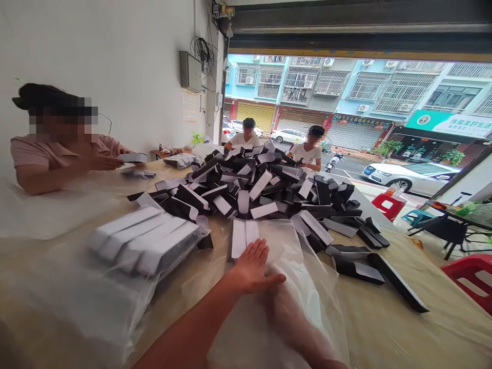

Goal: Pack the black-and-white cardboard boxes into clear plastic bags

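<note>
My left hand (255, 269) rests with its fingers apart on two white cartons (245, 237) lying side by side at the mouth of a clear plastic bag (307, 287). Beneath and to the right of it, my right hand (279, 292) is blurred by motion, and its fingers are hidden by the left hand and the plastic. To the left lies another clear bag with several white cartons (146, 238) packed in a row. Just beyond the hands rises a large heap of black and white cartons (246, 189).
A person (61, 143) at the left holds a carton. Two more people (309, 151) sit behind the heap. Loose black cartons (397, 282) lie on the table (434, 338) at the right. Red chairs (472, 274) stand beyond the table's right edge.
</note>
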